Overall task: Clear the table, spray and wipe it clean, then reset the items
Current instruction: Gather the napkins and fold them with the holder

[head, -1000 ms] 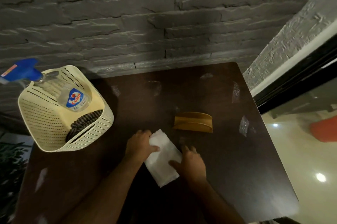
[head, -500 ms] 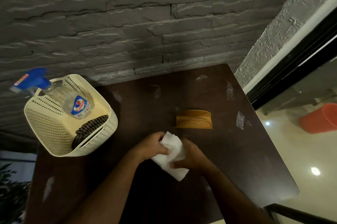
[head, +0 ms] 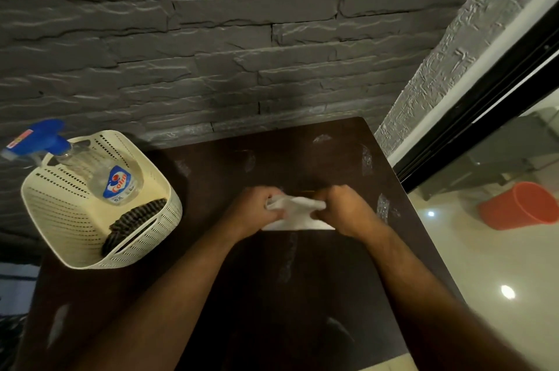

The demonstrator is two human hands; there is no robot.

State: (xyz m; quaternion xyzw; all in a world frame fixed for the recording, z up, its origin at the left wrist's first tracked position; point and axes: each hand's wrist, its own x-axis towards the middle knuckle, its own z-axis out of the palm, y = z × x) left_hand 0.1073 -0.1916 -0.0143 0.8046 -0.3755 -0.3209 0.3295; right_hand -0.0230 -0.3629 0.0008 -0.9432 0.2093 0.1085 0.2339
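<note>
A stack of white paper napkins (head: 298,215) is held over the middle of the dark brown table (head: 272,295). My left hand (head: 257,209) grips its left end and my right hand (head: 344,209) grips its right end, fingers curled round the paper. The wooden napkin holder is almost wholly hidden behind my hands and the napkins. A cream perforated basket (head: 75,237) stands at the table's left edge. In it lean a clear spray bottle (head: 112,180) with a blue trigger head and a dark ribbed cloth (head: 136,219).
A dark stone wall (head: 242,53) runs along the table's far edge. To the right are a black door frame (head: 484,104), a pale glossy floor and an orange bucket (head: 526,206). Light smears show on the tabletop.
Both hands lifted the napkins off the table and moved them farther back, in front of the wooden holder, which is now hidden. The camera tilted and moved closer.
</note>
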